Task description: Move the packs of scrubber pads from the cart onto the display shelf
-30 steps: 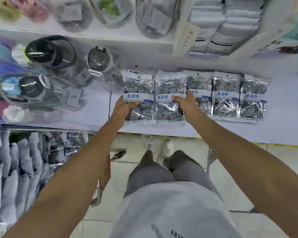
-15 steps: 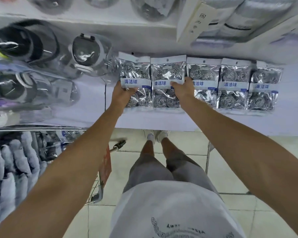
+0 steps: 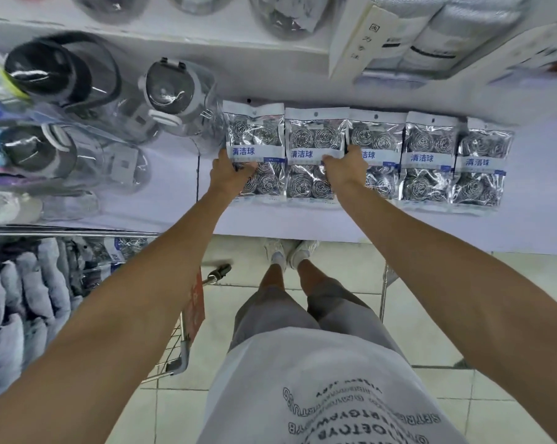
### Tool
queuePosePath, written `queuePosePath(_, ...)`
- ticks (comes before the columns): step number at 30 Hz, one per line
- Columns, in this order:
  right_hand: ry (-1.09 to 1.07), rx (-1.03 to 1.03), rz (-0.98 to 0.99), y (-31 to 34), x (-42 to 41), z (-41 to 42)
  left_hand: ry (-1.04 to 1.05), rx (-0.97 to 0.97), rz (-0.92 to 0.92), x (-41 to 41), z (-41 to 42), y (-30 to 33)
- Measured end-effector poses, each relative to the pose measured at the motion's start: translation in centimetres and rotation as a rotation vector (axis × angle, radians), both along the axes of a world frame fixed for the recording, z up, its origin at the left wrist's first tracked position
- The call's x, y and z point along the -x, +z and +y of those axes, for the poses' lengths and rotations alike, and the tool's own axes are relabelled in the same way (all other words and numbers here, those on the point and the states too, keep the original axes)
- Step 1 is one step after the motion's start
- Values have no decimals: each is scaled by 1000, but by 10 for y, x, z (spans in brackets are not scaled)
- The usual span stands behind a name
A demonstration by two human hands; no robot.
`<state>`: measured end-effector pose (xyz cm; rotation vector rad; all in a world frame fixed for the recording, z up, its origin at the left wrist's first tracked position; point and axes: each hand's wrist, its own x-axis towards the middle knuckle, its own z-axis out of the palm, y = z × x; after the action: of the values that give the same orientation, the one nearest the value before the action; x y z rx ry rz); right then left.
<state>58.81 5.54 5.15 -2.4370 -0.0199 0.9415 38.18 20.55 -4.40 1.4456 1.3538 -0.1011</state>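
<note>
A: How are the fingers placed?
B: The left hand (image 3: 229, 174) grips the left edge of the first pack (image 3: 255, 153), thumb curled over its front. The right hand (image 3: 346, 168) pinches the second pack (image 3: 315, 152) at its right edge, and its fingertips cover part of the third pack (image 3: 375, 155).
A: How many packs?
B: Five in a row on the display shelf (image 3: 543, 187), edges touching or overlapping. More show blurred in the cart (image 3: 174, 363) at lower left; I cannot count those.
A: Free room?
B: Bare shelf lies in front of the row and to its right; clear jugs (image 3: 177, 100) crowd the left.
</note>
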Motion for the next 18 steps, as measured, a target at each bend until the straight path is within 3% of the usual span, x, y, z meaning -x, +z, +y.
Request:
queuePosePath(6, 226, 14, -69, 26, 7, -27, -112, -54, 24, 7, -25, 64)
queuePosePath(13, 825, -5, -90, 79, 55, -52, -251, -308, 197, 60, -80, 138)
queuePosePath(18, 1194, -83, -201, 117, 95, -55, -136, -480, 318, 115, -134, 182)
